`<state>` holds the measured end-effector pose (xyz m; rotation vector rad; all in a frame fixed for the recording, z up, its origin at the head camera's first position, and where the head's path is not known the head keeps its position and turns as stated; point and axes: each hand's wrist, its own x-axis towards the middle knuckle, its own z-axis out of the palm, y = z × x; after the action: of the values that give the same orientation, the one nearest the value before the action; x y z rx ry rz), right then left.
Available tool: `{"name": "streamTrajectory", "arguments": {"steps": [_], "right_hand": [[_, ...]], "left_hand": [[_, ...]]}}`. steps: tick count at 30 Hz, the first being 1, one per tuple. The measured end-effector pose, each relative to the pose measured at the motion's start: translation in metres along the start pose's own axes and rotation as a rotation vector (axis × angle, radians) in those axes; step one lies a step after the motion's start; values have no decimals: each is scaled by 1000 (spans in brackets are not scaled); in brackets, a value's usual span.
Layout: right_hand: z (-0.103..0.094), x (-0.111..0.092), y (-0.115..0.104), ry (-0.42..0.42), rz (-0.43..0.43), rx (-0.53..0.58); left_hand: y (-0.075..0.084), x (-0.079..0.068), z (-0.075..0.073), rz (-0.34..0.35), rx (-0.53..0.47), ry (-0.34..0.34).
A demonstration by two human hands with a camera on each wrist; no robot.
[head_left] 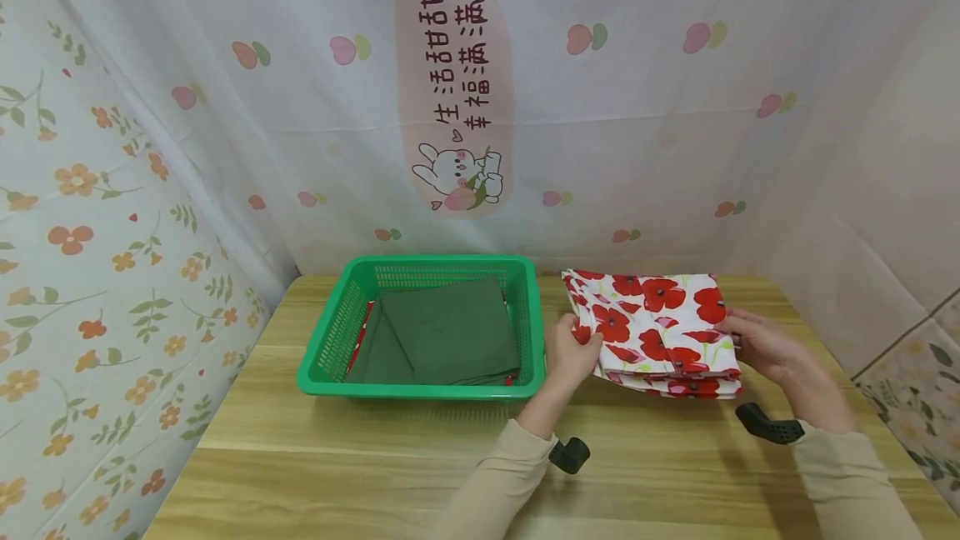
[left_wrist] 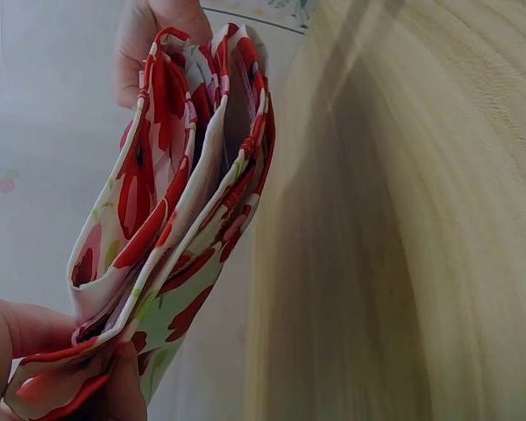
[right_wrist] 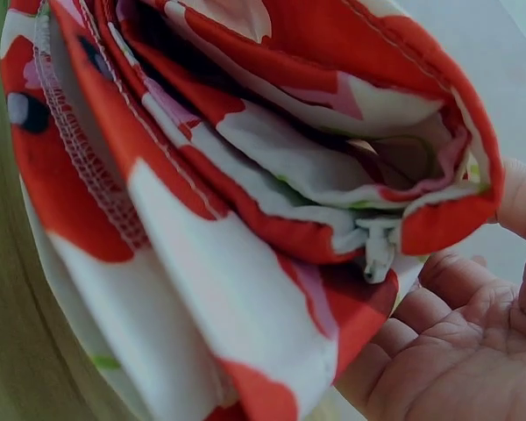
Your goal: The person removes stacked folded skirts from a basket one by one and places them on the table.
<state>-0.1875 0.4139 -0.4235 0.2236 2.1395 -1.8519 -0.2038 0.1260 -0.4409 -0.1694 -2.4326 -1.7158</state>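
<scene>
A folded fabric cover (head_left: pixel 656 315), white with large red poppies, is held over the right side of the table in several layers. My left hand (head_left: pixel 570 352) pinches its left edge, and the left wrist view shows thumb and finger on a fold of the cover (left_wrist: pixel 171 228). At the opposite edge, my right hand (head_left: pixel 768 348) grips the layers, its fingers partly hidden behind them. From the right wrist, a small white zip pull (right_wrist: pixel 377 250) and stitched seams show on the rolled end. The layers hang slightly apart along their near side.
Left of the cover stands a green plastic basket (head_left: pixel 420 391) with mesh walls. Folded dark green cloth (head_left: pixel 450 327) lies in it, with bits of red fabric showing at its edges. The wooden table (head_left: pixel 360 473) backs onto a printed curtain (head_left: pixel 322 148).
</scene>
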Motion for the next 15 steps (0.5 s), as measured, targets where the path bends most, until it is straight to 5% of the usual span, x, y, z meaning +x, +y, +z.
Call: {"name": "streamTrajectory", "arguments": {"steps": [15], "right_hand": [[-2,8,19,-23,-6,43]], "left_hand": [[-13,-4,13,-18,6,19]]}}
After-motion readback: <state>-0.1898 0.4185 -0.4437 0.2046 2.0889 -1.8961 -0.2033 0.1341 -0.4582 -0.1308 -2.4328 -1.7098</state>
